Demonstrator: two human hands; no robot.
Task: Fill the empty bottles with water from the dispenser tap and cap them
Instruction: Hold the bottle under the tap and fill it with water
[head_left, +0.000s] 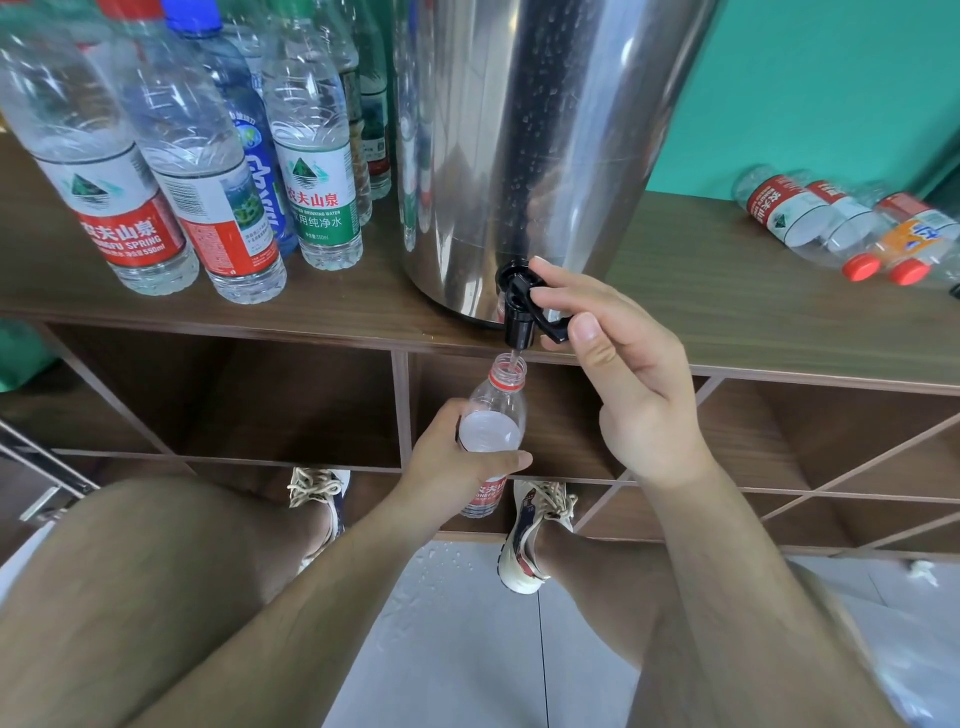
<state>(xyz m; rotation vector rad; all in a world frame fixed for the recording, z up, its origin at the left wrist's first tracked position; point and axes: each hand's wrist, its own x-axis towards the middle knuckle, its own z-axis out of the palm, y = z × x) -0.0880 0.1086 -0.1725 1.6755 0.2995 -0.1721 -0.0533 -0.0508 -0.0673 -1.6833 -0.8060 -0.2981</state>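
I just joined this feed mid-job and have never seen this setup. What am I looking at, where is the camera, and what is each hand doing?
There is no machine here: a person works with bare hands, and the single picture comes from a camera worn on their head, looking down past their knees. The left hand grips an uncapped bottle under the black tap of a steel dispenser, which stands on a wooden shelf top. The right hand pinches the tap's lever, and a thin stream falls into the bottle's neck. Left of the dispenser stand upright bottles; to its right are toppled bottles, lying on their sides.
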